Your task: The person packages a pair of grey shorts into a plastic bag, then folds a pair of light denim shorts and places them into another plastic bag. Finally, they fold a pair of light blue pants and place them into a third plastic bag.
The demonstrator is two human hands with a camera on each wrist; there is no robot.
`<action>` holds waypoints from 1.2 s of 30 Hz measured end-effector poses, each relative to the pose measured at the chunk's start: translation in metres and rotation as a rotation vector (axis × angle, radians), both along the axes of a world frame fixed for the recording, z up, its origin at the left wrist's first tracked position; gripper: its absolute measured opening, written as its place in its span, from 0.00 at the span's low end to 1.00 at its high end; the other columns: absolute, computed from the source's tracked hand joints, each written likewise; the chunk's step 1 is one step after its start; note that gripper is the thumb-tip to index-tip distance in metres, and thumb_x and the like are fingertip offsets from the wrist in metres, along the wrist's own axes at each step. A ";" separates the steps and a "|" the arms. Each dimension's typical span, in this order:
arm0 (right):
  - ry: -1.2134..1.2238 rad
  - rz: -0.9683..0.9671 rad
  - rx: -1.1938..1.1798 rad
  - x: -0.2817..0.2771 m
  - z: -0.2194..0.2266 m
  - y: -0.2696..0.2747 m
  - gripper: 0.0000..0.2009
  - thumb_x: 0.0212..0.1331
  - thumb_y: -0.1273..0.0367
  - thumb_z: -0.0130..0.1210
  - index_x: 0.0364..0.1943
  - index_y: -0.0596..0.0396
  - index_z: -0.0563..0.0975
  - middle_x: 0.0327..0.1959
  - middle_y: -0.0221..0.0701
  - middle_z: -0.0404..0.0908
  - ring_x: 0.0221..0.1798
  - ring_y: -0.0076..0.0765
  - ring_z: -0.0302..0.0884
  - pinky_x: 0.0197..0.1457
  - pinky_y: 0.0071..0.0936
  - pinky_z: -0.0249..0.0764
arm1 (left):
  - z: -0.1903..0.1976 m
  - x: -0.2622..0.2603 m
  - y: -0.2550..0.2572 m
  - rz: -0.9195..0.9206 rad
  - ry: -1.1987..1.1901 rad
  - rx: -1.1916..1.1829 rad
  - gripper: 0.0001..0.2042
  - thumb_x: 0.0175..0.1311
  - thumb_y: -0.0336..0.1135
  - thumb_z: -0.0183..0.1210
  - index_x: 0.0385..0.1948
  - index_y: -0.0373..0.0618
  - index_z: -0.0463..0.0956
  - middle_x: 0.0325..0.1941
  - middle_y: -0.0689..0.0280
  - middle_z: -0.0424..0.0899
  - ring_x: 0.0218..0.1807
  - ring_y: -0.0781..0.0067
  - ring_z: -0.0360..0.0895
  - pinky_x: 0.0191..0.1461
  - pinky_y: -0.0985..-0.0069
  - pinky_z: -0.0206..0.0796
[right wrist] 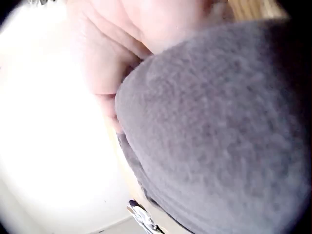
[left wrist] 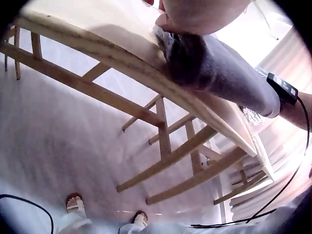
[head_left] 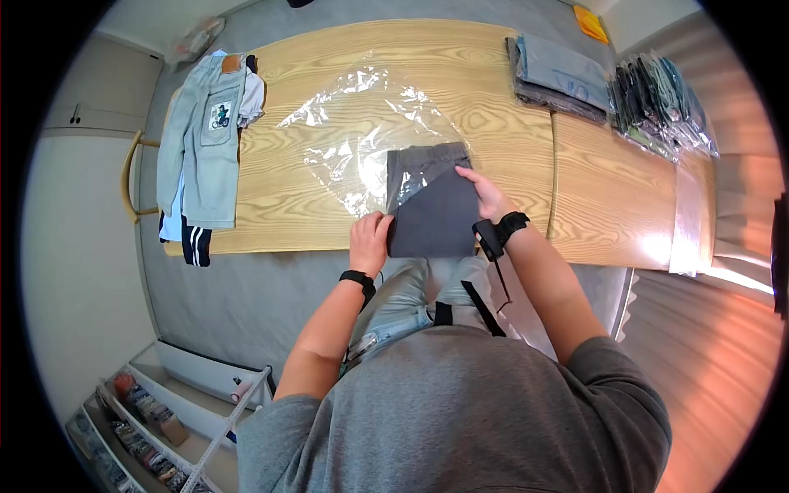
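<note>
Folded dark grey trousers (head_left: 436,215) hang over the table's near edge, waistband toward the far side. My left hand (head_left: 370,244) grips their left edge; in the left wrist view, the grey cloth (left wrist: 229,68) shows as a thick fold below that hand. On the right, my right hand (head_left: 488,197) holds the upper right edge, thumb on top. The cloth (right wrist: 209,122) fills most of the right wrist view and hides part of the fingers. A large clear plastic bag (head_left: 362,131) lies spread beyond the trousers, and shiny plastic glints over their upper left part.
Light blue jeans (head_left: 215,156) and other clothes drape over the table's (head_left: 304,222) left end. Bagged garments (head_left: 563,74) lie at the far right, beside a row of more packed clothes (head_left: 657,103). A clear plastic strip (head_left: 687,218) hangs at the right edge. Shelves (head_left: 173,411) stand behind left.
</note>
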State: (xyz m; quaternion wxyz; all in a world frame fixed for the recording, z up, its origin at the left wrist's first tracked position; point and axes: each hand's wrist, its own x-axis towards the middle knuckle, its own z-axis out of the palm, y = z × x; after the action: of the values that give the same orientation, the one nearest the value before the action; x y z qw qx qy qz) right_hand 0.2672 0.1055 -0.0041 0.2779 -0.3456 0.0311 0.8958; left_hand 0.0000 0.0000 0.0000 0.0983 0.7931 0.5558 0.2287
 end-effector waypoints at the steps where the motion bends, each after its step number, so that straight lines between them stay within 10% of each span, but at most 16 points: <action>1: -0.062 0.048 0.019 0.000 0.003 0.000 0.19 0.60 0.57 0.52 0.43 0.60 0.75 0.42 0.37 0.80 0.44 0.38 0.78 0.52 0.35 0.73 | -0.003 0.002 -0.002 -0.012 -0.010 -0.025 0.18 0.50 0.23 0.52 0.45 0.47 0.70 0.45 0.60 0.73 0.47 0.57 0.70 0.51 0.63 0.60; 12: -0.174 0.308 0.118 -0.045 -0.005 0.037 0.18 0.61 0.58 0.53 0.41 0.61 0.75 0.38 0.36 0.81 0.38 0.35 0.80 0.45 0.32 0.77 | 0.003 -0.022 -0.007 0.005 -0.048 -0.098 0.14 0.50 0.20 0.50 0.41 0.44 0.70 0.37 0.60 0.75 0.42 0.57 0.71 0.47 0.66 0.62; 26: 0.021 -0.257 0.070 -0.016 -0.016 -0.007 0.20 0.63 0.56 0.49 0.49 0.60 0.72 0.45 0.38 0.78 0.44 0.39 0.78 0.49 0.36 0.76 | 0.017 -0.008 0.014 0.310 -0.020 0.091 0.11 0.52 0.24 0.54 0.39 0.42 0.71 0.37 0.58 0.75 0.42 0.56 0.72 0.46 0.65 0.63; 28: -0.065 -0.311 0.071 -0.013 -0.012 -0.014 0.21 0.63 0.56 0.49 0.49 0.59 0.72 0.46 0.39 0.78 0.45 0.39 0.77 0.50 0.36 0.75 | 0.007 -0.007 0.021 0.447 -0.193 -0.267 0.07 0.57 0.31 0.55 0.34 0.42 0.71 0.30 0.56 0.77 0.36 0.54 0.75 0.39 0.62 0.65; 36: 0.154 -0.368 0.106 -0.009 -0.036 -0.027 0.27 0.60 0.47 0.48 0.50 0.57 0.72 0.48 0.39 0.77 0.47 0.39 0.76 0.52 0.35 0.72 | -0.005 -0.003 0.026 0.305 0.118 -0.198 0.10 0.61 0.38 0.53 0.22 0.45 0.69 0.18 0.56 0.77 0.21 0.54 0.75 0.24 0.61 0.66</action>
State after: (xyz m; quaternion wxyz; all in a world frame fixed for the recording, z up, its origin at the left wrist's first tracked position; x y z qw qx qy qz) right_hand 0.2580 0.0785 -0.0399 0.4513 -0.2496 0.0678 0.8540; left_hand -0.0030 0.0258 -0.0054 0.1074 0.6981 0.6943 0.1381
